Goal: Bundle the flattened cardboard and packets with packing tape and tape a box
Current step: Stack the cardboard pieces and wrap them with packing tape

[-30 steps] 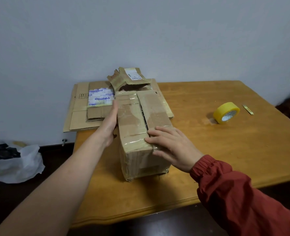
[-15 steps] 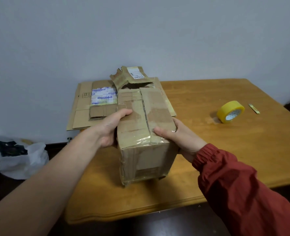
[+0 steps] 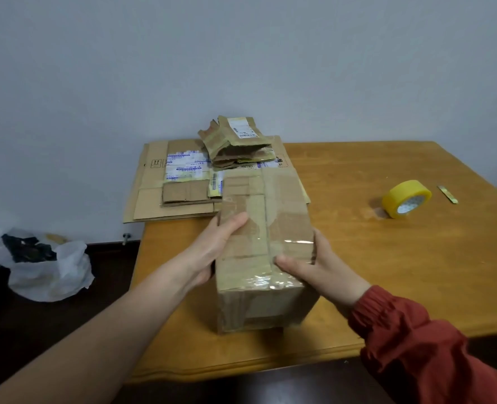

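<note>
Left hand (image 3: 212, 252) and right hand (image 3: 317, 266) grip the 2 sides of the box (image 3: 266, 252), thumbs on top, near the table's (image 3: 416, 272) front edge. Flattened cardboard (image 3: 183, 182) overhangs the back-left corner; tape roll (image 3: 406, 198) sits toward the right edge.

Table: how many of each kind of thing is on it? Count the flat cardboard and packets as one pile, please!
box: 1
yellow tape roll: 1
small thin strip: 1
pile of flat cardboard and packets: 1
Total: 4
</note>
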